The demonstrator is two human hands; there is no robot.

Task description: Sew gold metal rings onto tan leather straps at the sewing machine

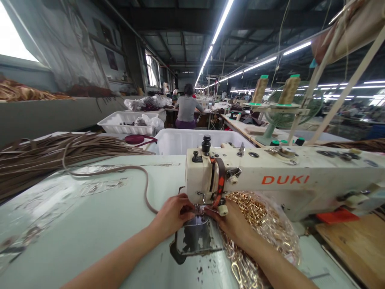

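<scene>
A white sewing machine (240, 172) with orange lettering stands on the pale green table. Left of its needle, my left hand (177, 212) is closed with fingers curled on the end of a brown strap (147, 192), which trails back across the table. From the other side my right hand (230, 218) reaches in under the machine head, fingertips close to the presser foot (198, 209). Whatever its fingers pinch there is too small to make out. Under and beside the right forearm lies a clear plastic bag of gold metal clasps (255, 210).
A pile of brown straps (36, 160) lies at the left. Behind the machine is a white plastic bin (180, 138); another white bin (126, 126) holds bagged items. Thread cones (288, 90) stand at the right near a green fan (270, 124). A person (186, 106) sits farther back.
</scene>
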